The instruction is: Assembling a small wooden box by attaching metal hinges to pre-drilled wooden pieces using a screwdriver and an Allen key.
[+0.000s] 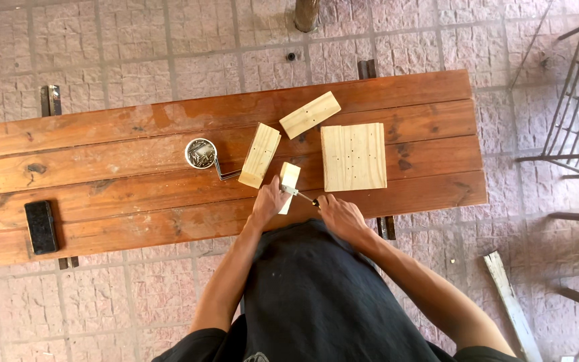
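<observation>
Seen from above, at the near edge of the wooden worktop point(102, 194): left hand point(269, 200) closed around the lower part of a small pale wood block point(289, 182), pressing it down on the planks. Long axis of the block running away from the body, almost straight, with a slight tilt to the right at the far end. Right hand point(340, 214) just to the right of it, fingers curled shut around the dark handle of a screwdriver point(301, 195). Shaft of the tool pointing to the left and a little away, metal tip meeting the right side of the block, so crossing its long axis nearly at a right angle. Both hands close together, the left one touching the block directly, the right one reaching it only through the tool.

Further on the worktop, apart from the hands: a longer wood piece point(260, 155) just left of the block, another drilled piece point(310, 114) lying slanted behind, and a square board point(353, 157) with small holes to the right. Small round tin of screws point(200, 153) to the left, with a bent metal key point(224, 173) beside it. Dark rectangular object point(41, 226) well apart at the left end.
</observation>
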